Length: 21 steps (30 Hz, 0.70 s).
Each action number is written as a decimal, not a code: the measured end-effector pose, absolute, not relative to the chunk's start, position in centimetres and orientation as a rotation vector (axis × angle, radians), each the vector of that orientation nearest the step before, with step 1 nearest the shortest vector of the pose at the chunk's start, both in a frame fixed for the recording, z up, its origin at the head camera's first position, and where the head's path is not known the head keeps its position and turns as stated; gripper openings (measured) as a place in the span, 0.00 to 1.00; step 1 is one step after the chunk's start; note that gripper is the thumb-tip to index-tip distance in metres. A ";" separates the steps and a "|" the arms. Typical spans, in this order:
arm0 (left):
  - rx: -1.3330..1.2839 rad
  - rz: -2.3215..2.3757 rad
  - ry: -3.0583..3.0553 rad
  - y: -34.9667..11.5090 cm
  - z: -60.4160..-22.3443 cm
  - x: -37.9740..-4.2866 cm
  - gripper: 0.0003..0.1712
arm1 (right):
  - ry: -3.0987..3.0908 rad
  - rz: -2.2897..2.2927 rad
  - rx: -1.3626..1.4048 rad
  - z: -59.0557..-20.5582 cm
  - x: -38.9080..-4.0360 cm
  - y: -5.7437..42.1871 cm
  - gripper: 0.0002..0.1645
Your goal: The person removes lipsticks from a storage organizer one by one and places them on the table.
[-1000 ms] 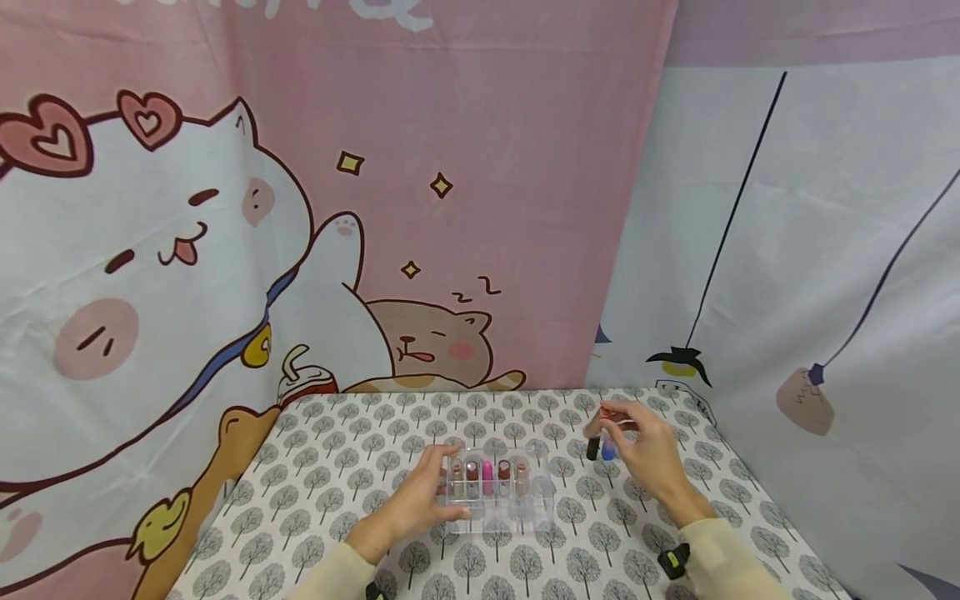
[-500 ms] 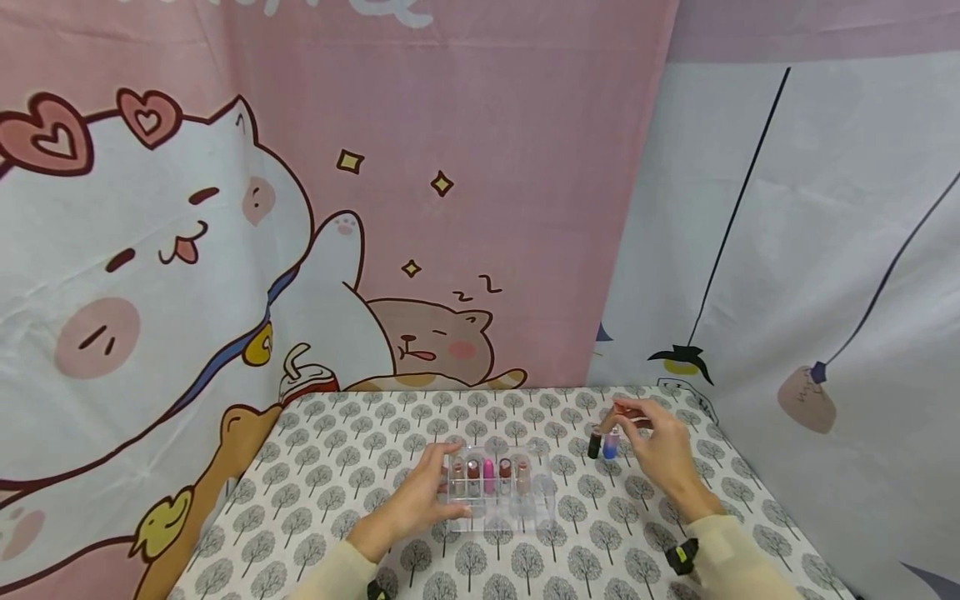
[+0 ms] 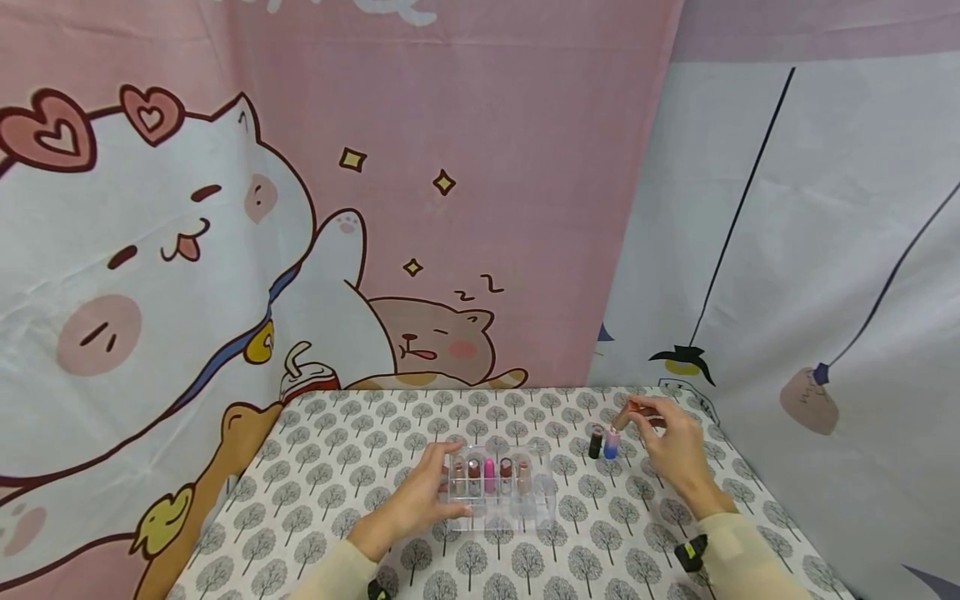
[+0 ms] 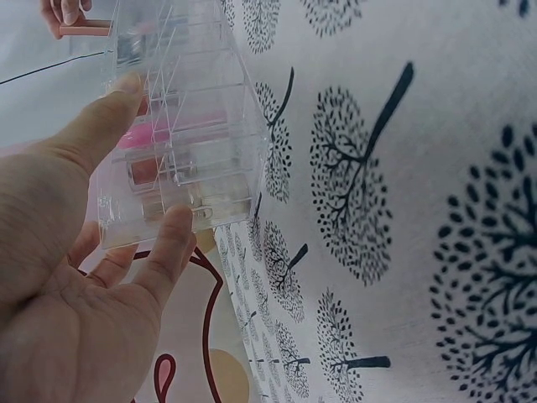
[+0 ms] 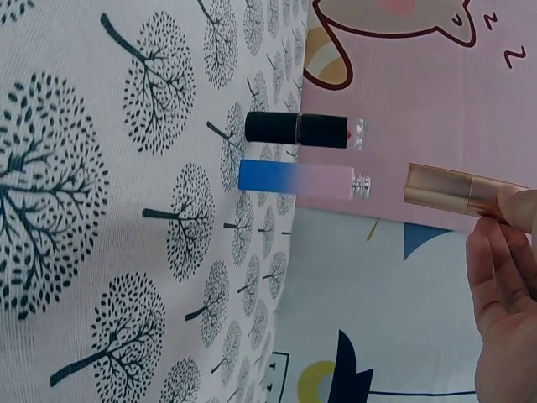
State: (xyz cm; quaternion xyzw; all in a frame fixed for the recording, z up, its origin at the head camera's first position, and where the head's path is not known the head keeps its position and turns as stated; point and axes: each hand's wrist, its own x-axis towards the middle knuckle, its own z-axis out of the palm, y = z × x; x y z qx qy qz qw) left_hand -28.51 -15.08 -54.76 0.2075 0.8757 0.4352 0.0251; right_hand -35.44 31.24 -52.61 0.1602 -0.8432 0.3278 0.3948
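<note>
My left hand [image 3: 416, 496] grips the left end of a clear plastic lipstick organizer [image 3: 498, 523], thumb at the front and fingers at the back. Its back row holds several lipsticks, with a bright pink one [image 3: 489, 475] in the middle. Off to the right, my right hand [image 3: 675, 446] pinches a gold lipstick tube [image 5: 440, 189] between thumb and fingers, raised above the tabletop. Just left of that hand, a black lipstick [image 5: 298, 128] and a blue-to-pink lipstick [image 5: 294, 179] stand upright side by side, both with clear tops.
A white cloth with grey trees covers the table [image 3: 330, 500]. Behind it hangs a pink cartoon-cat curtain [image 3: 525, 208], and a pale curtain [image 3: 750, 250] closes off the right side. The organizer's front compartments show no lipsticks.
My right hand has moved to the right with the gold lipstick tube, away from the two standing lipsticks, which now show more fully. The left hand has stayed on the organizer.
</note>
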 end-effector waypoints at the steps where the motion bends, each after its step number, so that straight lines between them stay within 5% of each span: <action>1: 0.639 1.345 2.708 -15.1 -54.8 -28.5 0.66 | -2.146 0.834 0.395 -52.6 -35.4 31.3 0.21; 21: 0.634 1.356 2.695 -15.1 -54.6 -28.5 0.66 | -2.167 0.806 0.365 -53.4 -35.6 32.9 0.23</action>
